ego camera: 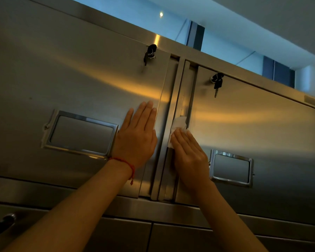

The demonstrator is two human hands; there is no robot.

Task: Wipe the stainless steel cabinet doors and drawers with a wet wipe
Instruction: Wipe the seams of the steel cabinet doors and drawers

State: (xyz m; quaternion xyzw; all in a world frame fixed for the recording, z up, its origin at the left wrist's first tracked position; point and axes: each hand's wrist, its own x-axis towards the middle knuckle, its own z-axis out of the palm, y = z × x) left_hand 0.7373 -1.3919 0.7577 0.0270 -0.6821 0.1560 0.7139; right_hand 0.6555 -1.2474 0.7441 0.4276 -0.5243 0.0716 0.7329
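Observation:
Two stainless steel upper cabinet doors fill the view, the left door [71, 79] and the right door [262, 128], with a narrow vertical seam between them. My left hand [136, 137] lies flat with straight fingers on the left door's right edge. My right hand [187, 153] presses a white wet wipe [178, 124] flat against the right door's inner edge beside the seam. Most of the wipe sticks out above my fingertips.
Each door has a recessed chrome pull, the left pull [80, 133] and the right pull [231, 168], plus a lock with keys hanging, the left keys [149, 53] and the right keys [216, 82]. Below run steel drawer fronts [127, 233] with a dark handle [2, 222] at far left.

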